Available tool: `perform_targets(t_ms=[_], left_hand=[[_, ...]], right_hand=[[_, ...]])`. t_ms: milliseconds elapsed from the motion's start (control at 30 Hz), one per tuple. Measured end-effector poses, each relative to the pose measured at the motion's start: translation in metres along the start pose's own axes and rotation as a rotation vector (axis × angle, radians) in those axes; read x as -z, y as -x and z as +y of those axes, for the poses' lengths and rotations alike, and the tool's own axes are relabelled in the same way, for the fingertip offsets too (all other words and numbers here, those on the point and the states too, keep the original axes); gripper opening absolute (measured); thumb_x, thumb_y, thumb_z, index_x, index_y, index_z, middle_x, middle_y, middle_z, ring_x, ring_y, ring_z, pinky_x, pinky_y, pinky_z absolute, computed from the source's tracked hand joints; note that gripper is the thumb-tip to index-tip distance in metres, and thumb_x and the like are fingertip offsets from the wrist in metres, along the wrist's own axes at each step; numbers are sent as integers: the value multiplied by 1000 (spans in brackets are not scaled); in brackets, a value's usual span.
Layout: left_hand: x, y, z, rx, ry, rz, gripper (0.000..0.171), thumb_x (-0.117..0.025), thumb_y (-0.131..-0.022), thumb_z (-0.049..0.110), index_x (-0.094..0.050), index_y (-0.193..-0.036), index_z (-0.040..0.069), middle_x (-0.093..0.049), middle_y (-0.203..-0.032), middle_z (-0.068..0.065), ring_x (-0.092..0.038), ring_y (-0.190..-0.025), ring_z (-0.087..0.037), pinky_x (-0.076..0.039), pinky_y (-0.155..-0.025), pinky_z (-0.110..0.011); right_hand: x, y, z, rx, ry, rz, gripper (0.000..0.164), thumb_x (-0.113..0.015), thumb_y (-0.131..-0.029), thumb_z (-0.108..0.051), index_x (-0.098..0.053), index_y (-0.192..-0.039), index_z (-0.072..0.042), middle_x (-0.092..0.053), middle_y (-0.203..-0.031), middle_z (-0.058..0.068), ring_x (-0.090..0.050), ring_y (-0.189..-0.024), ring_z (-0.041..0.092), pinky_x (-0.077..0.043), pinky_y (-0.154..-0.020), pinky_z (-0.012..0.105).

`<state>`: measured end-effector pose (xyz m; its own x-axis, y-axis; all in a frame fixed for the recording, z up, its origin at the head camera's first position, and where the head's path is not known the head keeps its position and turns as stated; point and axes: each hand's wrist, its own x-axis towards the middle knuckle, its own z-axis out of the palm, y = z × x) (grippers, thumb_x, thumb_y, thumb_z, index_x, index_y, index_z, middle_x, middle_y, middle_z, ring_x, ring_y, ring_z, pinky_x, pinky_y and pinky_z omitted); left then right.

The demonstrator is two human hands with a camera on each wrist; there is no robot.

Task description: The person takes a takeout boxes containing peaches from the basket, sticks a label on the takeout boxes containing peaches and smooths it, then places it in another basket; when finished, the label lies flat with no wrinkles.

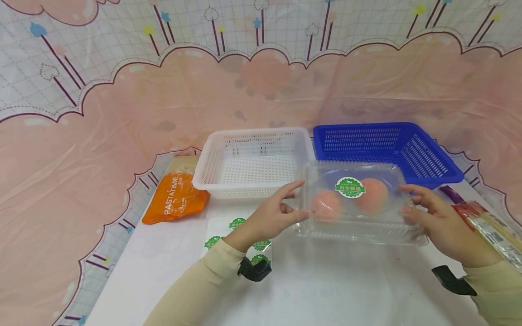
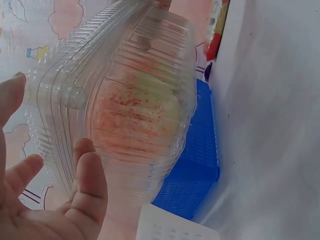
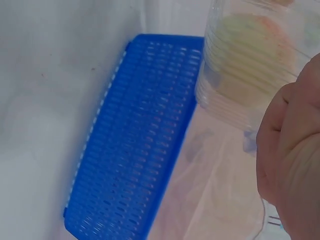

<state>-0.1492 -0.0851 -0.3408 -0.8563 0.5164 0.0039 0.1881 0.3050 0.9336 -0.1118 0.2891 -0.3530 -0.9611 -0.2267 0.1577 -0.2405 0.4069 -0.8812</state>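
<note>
A clear plastic clamshell box (image 1: 352,232) is held up above the white table, its lid closed. Two pinkish peaches (image 1: 372,199) lie inside, and a round green-and-white sticker (image 1: 350,187) is on the lid. At the box's left edge my left hand (image 1: 271,215) pinches the rim between thumb and fingers. My right hand (image 1: 442,224) grips the opposite edge. From the left wrist, one peach (image 2: 137,112) shows through the ribbed side wall. The right wrist view also catches a peach (image 3: 255,55) through the plastic, with that hand's fingertips hidden.
Behind the box stand a white basket (image 1: 253,186) and a blue basket (image 1: 428,156), side by side. An orange pasta bag (image 1: 179,197) lies at left. Below the left forearm is a sheet of green stickers (image 1: 237,222). A red-and-clear packet (image 1: 485,224) lies by the right arm.
</note>
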Motion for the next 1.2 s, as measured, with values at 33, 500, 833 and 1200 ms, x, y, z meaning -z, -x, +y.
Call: perform_targets(t_ms=[33,500,833,1200], left_hand=[[0,-1,1,-2,2,1,73,-72,-94,33,-34,-156,31,-41,-149,-15,-67,-90,-15,-54,-82,-35],[-8,-21,13,-3,-19,88,69,-73,-91,41,-41,-152,32,-47,-148,-9,-66,-98,-10,-55,-79,-36],[-11,-45,18,-20,58,128,72,-75,-91,35,-40,-153,29,-48,-146,-11,-65,-104,-15,-55,-83,-35],[-11,-66,20,-49,113,138,67,-74,-92,32,-45,-151,24,-46,-148,-11,-58,-116,-19,-55,-87,-33]], right_hand=[[1,0,-1,13,-4,11,52,-46,-105,-1,-43,-149,-27,-47,-119,2,-57,-90,10,-53,-65,25],[20,-8,-8,4,60,105,53,-51,-103,-1,-49,-144,-34,-46,-107,-4,-53,-87,6,-47,-60,22],[32,-20,-13,-65,115,184,49,-54,-104,-16,-46,-152,-27,-46,-113,-4,-50,-91,3,-46,-62,18],[44,-39,-17,-179,212,189,54,-50,-105,-39,-38,-156,-25,-48,-121,-6,-46,-94,8,-43,-62,21]])
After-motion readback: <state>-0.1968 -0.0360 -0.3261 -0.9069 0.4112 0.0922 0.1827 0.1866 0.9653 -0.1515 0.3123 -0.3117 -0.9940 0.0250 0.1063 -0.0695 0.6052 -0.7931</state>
